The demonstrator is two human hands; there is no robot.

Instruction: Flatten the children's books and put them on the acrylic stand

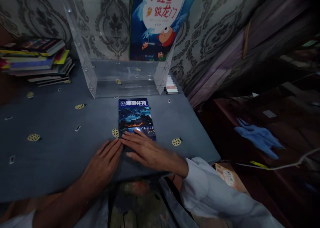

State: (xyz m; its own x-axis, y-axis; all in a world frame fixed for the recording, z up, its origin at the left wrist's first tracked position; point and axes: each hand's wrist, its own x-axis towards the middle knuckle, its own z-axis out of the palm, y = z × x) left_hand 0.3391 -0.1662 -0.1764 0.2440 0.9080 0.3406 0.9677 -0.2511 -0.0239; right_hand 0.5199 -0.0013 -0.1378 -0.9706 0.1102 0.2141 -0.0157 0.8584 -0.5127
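Note:
A small book (136, 116) with a dark blue cover, showing a tank and white Chinese lettering, lies flat on the table. My right hand (143, 149) rests across its near edge with the fingers stretched out and covers the lower part of the cover. At the book's near left corner, my left hand (105, 159) lies flat with fingers extended, its fingertips meeting those of the right hand. Behind the book stands a clear acrylic rack (125, 88). A blue picture book (140, 38) with a red fish on its cover leans upright in the rack's right side.
A pile of books (37, 63) sits at the back left of the grey table (57, 121), whose cloth has pineapple prints. Patterned wallpaper and a curtain (220, 58) close off the back. Right of the table are a blue cloth (257, 136) and a pale cable (287, 166).

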